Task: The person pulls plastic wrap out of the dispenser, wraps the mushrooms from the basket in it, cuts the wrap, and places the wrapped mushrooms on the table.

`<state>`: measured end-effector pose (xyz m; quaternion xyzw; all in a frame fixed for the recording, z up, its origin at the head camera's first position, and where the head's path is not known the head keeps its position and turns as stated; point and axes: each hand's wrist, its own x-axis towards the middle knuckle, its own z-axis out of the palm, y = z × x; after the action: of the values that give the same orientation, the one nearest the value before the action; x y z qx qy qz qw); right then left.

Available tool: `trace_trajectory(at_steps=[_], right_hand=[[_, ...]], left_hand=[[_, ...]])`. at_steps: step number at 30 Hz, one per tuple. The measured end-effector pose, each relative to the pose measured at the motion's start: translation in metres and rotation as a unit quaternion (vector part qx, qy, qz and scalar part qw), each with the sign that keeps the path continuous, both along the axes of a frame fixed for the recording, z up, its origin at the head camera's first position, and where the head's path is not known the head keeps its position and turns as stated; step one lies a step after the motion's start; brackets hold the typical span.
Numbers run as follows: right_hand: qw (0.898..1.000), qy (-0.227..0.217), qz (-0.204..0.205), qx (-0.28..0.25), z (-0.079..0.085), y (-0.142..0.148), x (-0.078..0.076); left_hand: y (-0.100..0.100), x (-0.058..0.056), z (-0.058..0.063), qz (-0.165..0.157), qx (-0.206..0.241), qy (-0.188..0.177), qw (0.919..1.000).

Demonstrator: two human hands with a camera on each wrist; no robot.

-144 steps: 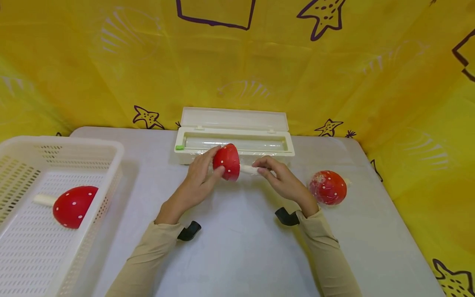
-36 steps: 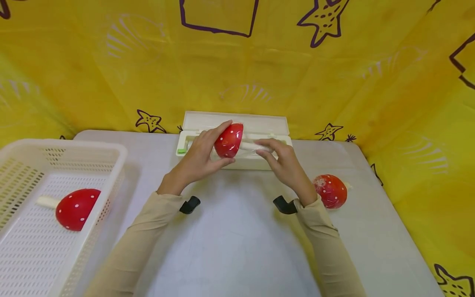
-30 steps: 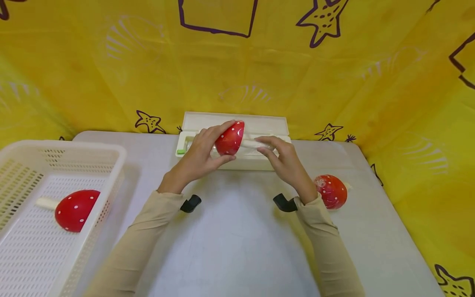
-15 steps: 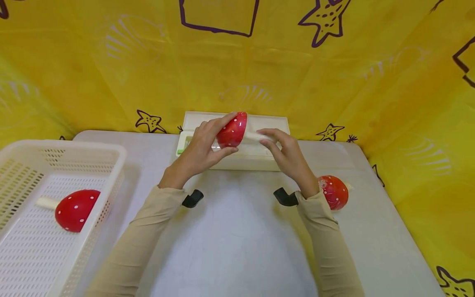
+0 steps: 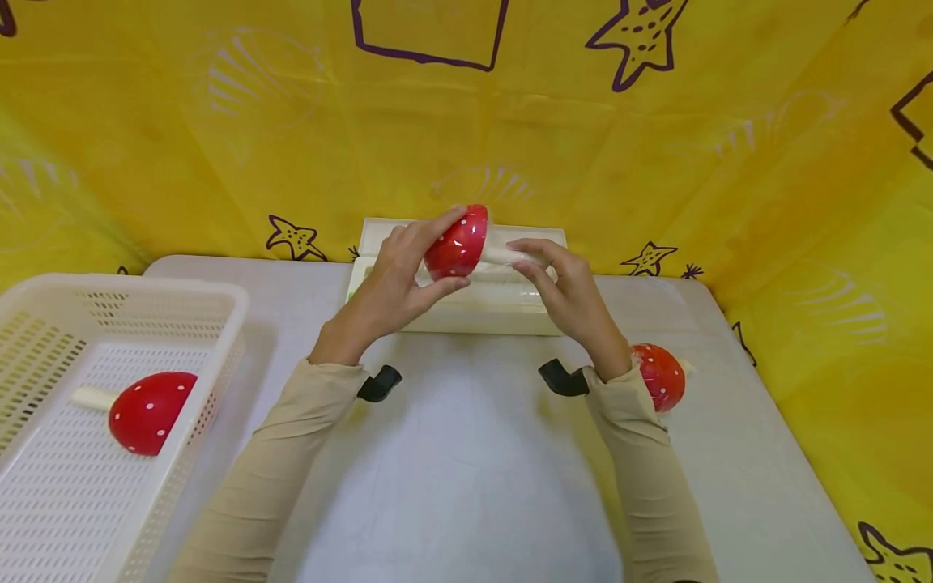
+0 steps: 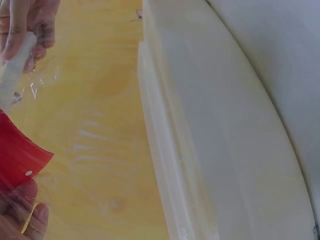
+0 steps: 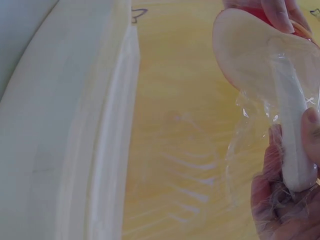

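Note:
My left hand [image 5: 389, 283] grips the red, white-dotted cap of a toy mushroom [image 5: 461, 243], thumb below and fingers over the top. At the other end my right hand [image 5: 572, 287] pinches its white stem, which points right. Clear cling film [image 7: 237, 150] hangs around the stem and the cap's pale underside in the right wrist view. The mushroom is held on its side above a cream cling film dispenser [image 5: 474, 317] with a raised lid. The film roll is mostly hidden behind hands and mushroom.
A second mushroom [image 5: 662, 379], wrapped in film, lies on the white table [image 5: 466, 470] by my right wrist, partly hidden by the sleeve. At left, a white slotted basket [image 5: 236, 312] holds another red mushroom [image 5: 151, 414]. A yellow patterned cloth [image 5: 466, 105] hangs close behind the dispenser.
Both hands have raised the mushroom from in front of the dispenser to above it, still rising over the last second. The basket and the other mushrooms have stayed put.

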<state>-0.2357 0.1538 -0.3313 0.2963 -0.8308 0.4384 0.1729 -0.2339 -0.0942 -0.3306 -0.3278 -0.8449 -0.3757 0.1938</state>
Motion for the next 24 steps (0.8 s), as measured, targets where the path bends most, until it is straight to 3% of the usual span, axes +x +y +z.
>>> trace_trajectory(at_steps=[13,19,24], right_hand=[[1.000,0.020,-0.014,-0.010,0.017,0.001,0.003],[0.999,0.035,-0.005,-0.025,0.029,0.001,0.010],[1.000,0.016,0.001,-0.025,0.035,0.002,0.021]], left_hand=[[0.003,0.004,0.017,-0.007,0.023,0.029,0.9993],[0.003,0.014,0.030,0.003,0.023,0.016,0.9996],[0.001,0.025,0.036,0.025,0.019,-0.011,0.9995]])
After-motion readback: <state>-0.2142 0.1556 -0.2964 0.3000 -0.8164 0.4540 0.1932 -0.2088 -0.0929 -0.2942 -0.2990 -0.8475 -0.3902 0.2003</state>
